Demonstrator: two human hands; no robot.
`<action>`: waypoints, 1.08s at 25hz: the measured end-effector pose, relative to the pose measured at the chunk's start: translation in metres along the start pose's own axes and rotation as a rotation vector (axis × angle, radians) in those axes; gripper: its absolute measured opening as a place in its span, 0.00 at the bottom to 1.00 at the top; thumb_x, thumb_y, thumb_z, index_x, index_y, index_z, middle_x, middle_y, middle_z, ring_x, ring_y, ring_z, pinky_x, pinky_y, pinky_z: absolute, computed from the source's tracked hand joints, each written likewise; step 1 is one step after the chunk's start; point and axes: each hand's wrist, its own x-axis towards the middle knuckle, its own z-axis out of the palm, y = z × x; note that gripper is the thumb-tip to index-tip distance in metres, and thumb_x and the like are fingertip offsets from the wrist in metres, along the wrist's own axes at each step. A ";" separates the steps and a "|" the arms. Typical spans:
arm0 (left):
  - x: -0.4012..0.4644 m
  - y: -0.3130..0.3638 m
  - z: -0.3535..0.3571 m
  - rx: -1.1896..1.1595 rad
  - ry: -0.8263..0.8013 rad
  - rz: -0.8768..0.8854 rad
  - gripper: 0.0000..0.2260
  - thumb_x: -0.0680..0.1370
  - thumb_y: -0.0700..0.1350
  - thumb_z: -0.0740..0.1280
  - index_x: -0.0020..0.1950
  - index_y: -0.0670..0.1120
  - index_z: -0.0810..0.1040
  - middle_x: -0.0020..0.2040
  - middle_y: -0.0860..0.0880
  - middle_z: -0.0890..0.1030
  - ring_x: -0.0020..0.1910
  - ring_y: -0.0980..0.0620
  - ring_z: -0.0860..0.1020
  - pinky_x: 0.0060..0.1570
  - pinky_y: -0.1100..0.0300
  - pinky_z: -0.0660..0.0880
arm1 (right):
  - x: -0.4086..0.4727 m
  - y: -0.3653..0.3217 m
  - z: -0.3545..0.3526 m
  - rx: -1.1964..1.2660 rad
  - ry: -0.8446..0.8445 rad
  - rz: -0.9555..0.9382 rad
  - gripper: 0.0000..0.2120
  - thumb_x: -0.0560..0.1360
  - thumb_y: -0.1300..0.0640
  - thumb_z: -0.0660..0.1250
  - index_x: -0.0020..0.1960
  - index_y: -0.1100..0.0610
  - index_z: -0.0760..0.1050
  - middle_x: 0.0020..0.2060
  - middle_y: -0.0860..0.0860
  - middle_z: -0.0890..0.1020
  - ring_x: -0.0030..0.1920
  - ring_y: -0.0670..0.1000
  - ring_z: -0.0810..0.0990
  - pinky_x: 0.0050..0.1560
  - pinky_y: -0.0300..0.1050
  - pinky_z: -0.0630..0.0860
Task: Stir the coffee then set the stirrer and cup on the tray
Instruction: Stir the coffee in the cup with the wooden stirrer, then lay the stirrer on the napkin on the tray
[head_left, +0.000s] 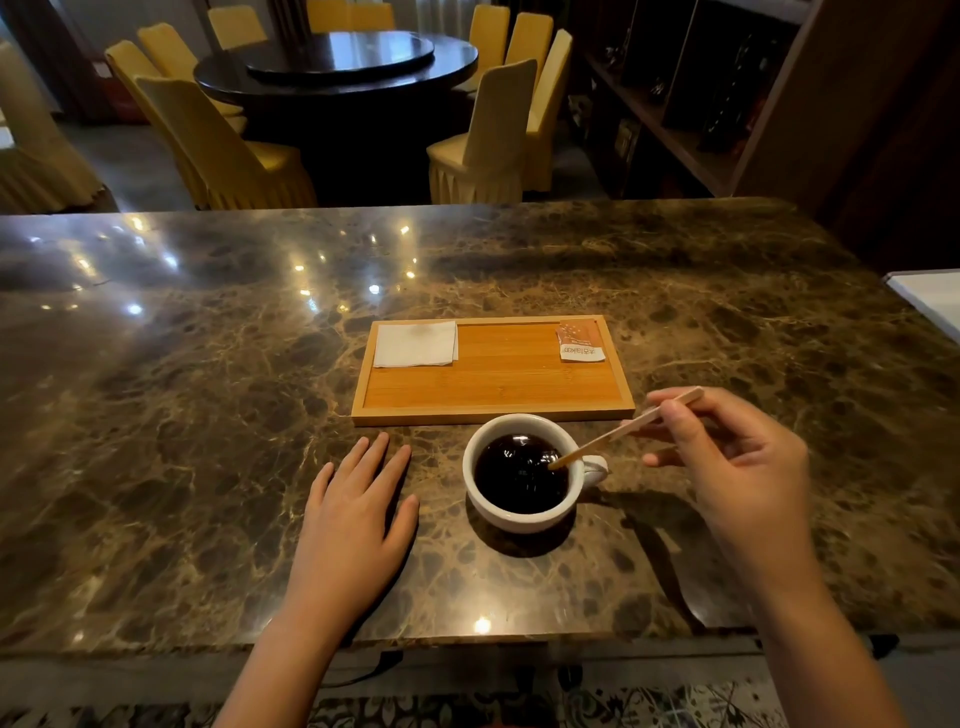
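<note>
A white cup (519, 512) full of dark coffee stands on the marble counter, just in front of a wooden tray (493, 413). Its handle points right. My right hand (737, 467) pinches a thin wooden stirrer (623, 431) near its upper end. The stirrer slants down to the left, and its lower tip dips into the coffee at the cup's right side. My left hand (353, 512) lies flat on the counter to the left of the cup, fingers spread, holding nothing.
On the tray lie a folded white napkin (415, 343) at the back left and an orange sachet (581, 340) at the back right. A white object (930, 301) sits at the counter's right edge. Beyond the counter stand yellow-covered chairs (218, 150) and a round dark table (337, 62).
</note>
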 end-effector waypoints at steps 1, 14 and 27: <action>0.000 0.000 0.000 0.001 0.000 0.001 0.24 0.75 0.57 0.51 0.69 0.49 0.64 0.70 0.46 0.64 0.69 0.52 0.54 0.66 0.47 0.51 | 0.003 -0.002 -0.001 -0.009 0.001 -0.013 0.07 0.74 0.62 0.64 0.45 0.52 0.79 0.45 0.49 0.83 0.41 0.47 0.84 0.35 0.36 0.81; -0.001 0.003 -0.002 0.013 -0.001 -0.025 0.24 0.75 0.57 0.50 0.69 0.50 0.64 0.70 0.46 0.63 0.69 0.51 0.55 0.66 0.49 0.50 | 0.082 -0.016 0.029 -0.129 -0.234 -0.309 0.07 0.75 0.61 0.65 0.52 0.58 0.79 0.44 0.51 0.84 0.43 0.47 0.84 0.41 0.38 0.82; -0.002 0.007 -0.005 -0.006 0.000 -0.051 0.23 0.76 0.55 0.51 0.70 0.51 0.63 0.71 0.49 0.62 0.70 0.55 0.52 0.66 0.52 0.46 | 0.131 0.064 0.154 -0.581 -0.768 -1.543 0.10 0.75 0.64 0.65 0.54 0.66 0.77 0.42 0.60 0.85 0.38 0.56 0.83 0.27 0.47 0.80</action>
